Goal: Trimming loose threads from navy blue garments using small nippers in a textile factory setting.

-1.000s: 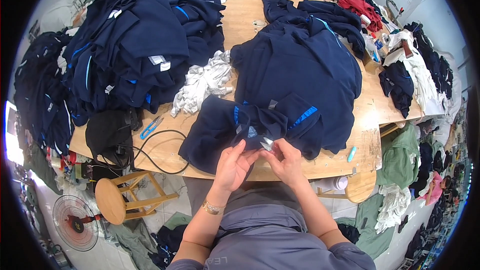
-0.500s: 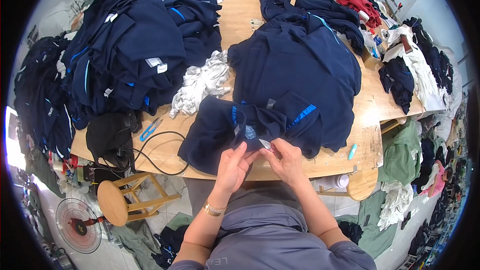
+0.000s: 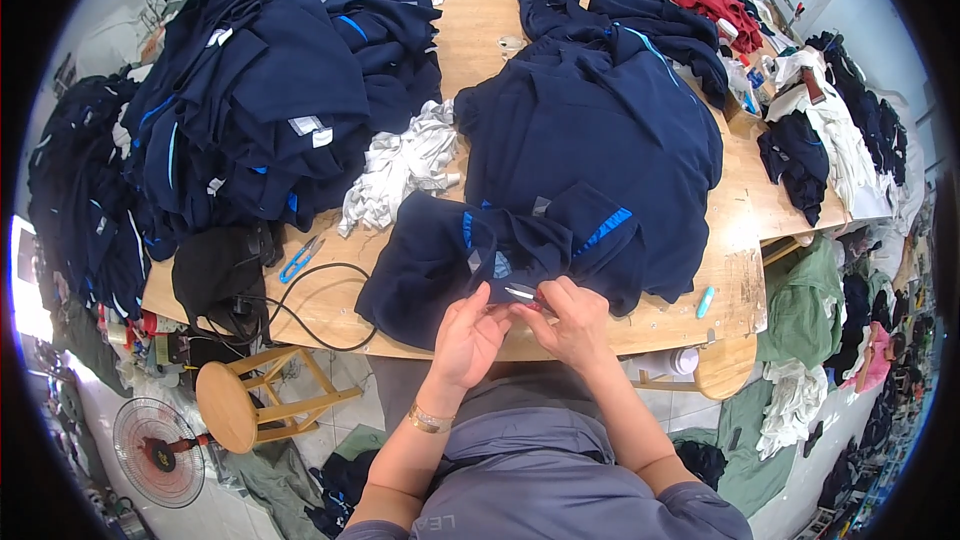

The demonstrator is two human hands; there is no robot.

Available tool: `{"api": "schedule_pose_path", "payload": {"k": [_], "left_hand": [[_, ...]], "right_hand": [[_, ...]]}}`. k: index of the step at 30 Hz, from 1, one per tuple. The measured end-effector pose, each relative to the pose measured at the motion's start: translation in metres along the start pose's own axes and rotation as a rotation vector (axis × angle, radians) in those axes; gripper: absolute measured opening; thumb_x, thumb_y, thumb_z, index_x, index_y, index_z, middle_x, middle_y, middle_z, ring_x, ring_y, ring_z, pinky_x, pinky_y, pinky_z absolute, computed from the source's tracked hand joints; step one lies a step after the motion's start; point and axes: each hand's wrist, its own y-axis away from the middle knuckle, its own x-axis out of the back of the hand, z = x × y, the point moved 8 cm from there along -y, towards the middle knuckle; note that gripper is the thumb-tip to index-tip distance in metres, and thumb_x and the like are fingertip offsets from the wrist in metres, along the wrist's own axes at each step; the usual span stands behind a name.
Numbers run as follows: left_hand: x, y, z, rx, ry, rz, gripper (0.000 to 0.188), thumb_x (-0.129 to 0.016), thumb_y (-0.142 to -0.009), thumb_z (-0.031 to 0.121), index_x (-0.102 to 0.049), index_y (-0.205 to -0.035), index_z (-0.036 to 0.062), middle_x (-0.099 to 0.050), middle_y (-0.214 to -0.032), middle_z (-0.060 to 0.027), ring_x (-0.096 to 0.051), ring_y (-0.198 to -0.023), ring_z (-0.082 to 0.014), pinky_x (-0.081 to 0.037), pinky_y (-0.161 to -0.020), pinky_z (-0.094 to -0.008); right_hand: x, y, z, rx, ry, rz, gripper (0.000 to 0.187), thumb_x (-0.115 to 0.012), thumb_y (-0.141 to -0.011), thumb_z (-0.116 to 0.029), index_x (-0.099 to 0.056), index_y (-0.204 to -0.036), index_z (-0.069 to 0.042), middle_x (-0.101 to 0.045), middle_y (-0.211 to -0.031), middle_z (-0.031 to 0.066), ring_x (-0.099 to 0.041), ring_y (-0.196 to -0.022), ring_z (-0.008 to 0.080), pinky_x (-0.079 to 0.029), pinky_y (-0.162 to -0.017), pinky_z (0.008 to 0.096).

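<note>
A navy garment with light blue trim [image 3: 470,255] lies at the near edge of the wooden table [image 3: 480,35]. My left hand [image 3: 468,335] pinches its near hem. My right hand [image 3: 575,320] holds small metal thread snips [image 3: 520,292] against the same hem, right beside the left fingers. Behind it spreads a larger pile of navy garments [image 3: 600,130]. A gold bracelet sits on my left wrist.
A big heap of navy clothes [image 3: 260,90] fills the table's left. White fabric scraps [image 3: 400,165], blue snips [image 3: 298,260], a black cable [image 3: 320,305] and a black bag [image 3: 215,270] lie nearby. A wooden stool [image 3: 235,405] and a floor fan [image 3: 160,450] stand below left. More clothes hang at the right.
Both hands have stayed at the garment's near hem with only small finger shifts; the snips remain at the fabric.
</note>
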Motion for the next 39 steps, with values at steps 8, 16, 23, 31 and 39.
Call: {"api": "schedule_pose_path", "payload": {"k": [8, 16, 23, 31, 39], "left_hand": [[-0.004, -0.001, 0.001, -0.045, -0.069, 0.035, 0.031, -0.038, -0.096, 0.018, -0.058, -0.102, -0.0052, -0.061, -0.105, -0.0163, -0.057, -0.101, -0.0246, -0.042, -0.095, -0.0381], [0.015, 0.004, 0.012, -0.236, -0.831, 0.242, 0.027, -0.047, -0.091, 0.016, -0.060, -0.078, -0.0040, -0.061, -0.069, -0.0076, -0.052, -0.061, -0.0148, -0.041, -0.059, -0.0296], [-0.023, 0.009, 0.034, -0.533, -1.335, 0.184, 0.028, -0.051, -0.088, 0.014, -0.053, -0.069, -0.0049, -0.044, -0.053, -0.0153, -0.039, -0.045, -0.0210, -0.033, -0.047, -0.0332], [-0.022, 0.010, 0.032, -0.621, -1.381, 0.160, 0.039, -0.053, -0.087, 0.015, -0.045, -0.055, -0.0050, -0.037, -0.046, -0.0173, -0.037, -0.041, -0.0229, -0.028, -0.044, -0.0368], [0.000, 0.000, 0.012, -0.124, -0.502, 0.108, 0.031, -0.041, -0.093, 0.015, -0.059, -0.099, -0.0096, -0.064, -0.094, -0.0178, -0.063, -0.090, -0.0262, -0.048, -0.089, -0.0429]], "right_hand": [[0.002, 0.002, 0.007, -0.093, -0.103, 0.005, 0.025, -0.073, -0.071, -0.020, -0.053, -0.071, -0.004, -0.050, -0.059, 0.0053, -0.050, -0.047, 0.0187, -0.037, -0.045, 0.0277], [-0.003, 0.004, 0.025, -0.427, -0.530, 0.004, 0.031, -0.068, -0.079, -0.026, -0.050, -0.074, -0.002, -0.049, -0.055, 0.0068, -0.046, -0.045, 0.0159, -0.036, -0.044, 0.0271], [-0.012, 0.004, 0.018, -0.323, -0.410, -0.292, 0.038, -0.064, -0.080, -0.035, -0.048, -0.070, -0.002, -0.044, -0.051, 0.0113, -0.045, -0.045, 0.0247, -0.036, -0.046, 0.0326], [-0.012, 0.002, 0.012, -0.277, -0.352, -0.300, 0.038, -0.063, -0.081, -0.036, -0.049, -0.069, -0.002, -0.045, -0.051, 0.0107, -0.047, -0.046, 0.0260, -0.036, -0.045, 0.0334], [-0.004, 0.007, 0.028, -0.358, -0.423, -0.113, 0.031, -0.066, -0.080, -0.029, -0.051, -0.072, -0.003, -0.046, -0.052, 0.0083, -0.048, -0.044, 0.0212, -0.036, -0.044, 0.0300]]}}
